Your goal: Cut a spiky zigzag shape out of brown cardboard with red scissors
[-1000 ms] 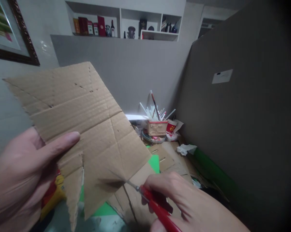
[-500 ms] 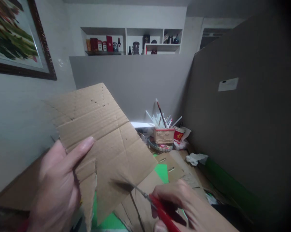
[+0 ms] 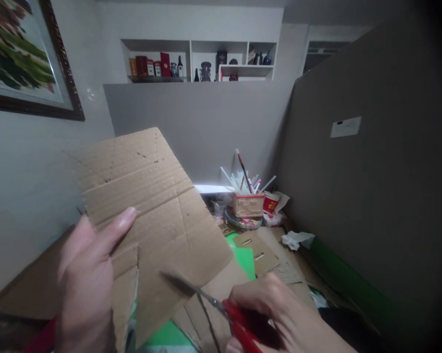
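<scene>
A creased sheet of brown cardboard (image 3: pixel 165 211) is held up at a tilt by my left hand (image 3: pixel 92 269), its thumb lying on the front face and the other fingers mostly hidden behind. A slit runs up from the sheet's lower edge beside that hand. My right hand (image 3: pixel 276 309) is closed around the red handles of a pair of scissors (image 3: pixel 215 301). The scissor blades point left across the lower part of the sheet; whether they touch it I cannot tell.
Cardboard pieces (image 3: pixel 259 252) and a green sheet (image 3: pixel 245 262) lie below. Further back stand a box of straws (image 3: pixel 248 206), a woven basket (image 3: pixel 243 223) and a red cup (image 3: pixel 270 202). Crumpled tissue (image 3: pixel 297 240) lies by the grey partition (image 3: pixel 353 196) on the right.
The cardboard sheet and my left hand have shifted slightly left. The scissor blades have become clearer and sit a little further left, with my right hand still around the handles.
</scene>
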`<act>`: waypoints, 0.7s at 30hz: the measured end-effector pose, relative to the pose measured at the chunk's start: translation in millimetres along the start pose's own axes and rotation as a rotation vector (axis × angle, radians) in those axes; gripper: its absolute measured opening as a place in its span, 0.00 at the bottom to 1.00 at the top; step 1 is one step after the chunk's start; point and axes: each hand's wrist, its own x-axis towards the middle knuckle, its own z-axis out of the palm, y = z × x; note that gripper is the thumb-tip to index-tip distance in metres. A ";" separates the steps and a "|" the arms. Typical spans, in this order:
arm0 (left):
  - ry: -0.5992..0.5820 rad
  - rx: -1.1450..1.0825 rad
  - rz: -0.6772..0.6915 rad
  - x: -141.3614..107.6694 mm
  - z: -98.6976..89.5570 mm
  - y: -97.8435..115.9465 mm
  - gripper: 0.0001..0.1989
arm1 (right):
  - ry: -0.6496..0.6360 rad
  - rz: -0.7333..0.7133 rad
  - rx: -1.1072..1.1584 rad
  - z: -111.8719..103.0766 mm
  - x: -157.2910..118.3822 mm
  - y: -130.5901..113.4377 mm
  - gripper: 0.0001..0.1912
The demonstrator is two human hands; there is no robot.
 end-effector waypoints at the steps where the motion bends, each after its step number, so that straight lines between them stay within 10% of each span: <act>1: 0.002 0.005 -0.004 -1.8 0.0 -1.3 0.34 | 0.007 -0.002 -0.017 1.2 1.1 -0.2 0.20; 15: 0.138 0.034 -0.057 -23.0 0.1 -12.0 0.17 | 0.062 0.089 -0.099 1.4 1.0 -4.5 0.11; 21: 0.055 0.015 -0.037 -22.9 3.5 -6.2 0.28 | 0.003 0.091 -0.165 -0.4 0.5 -5.6 0.07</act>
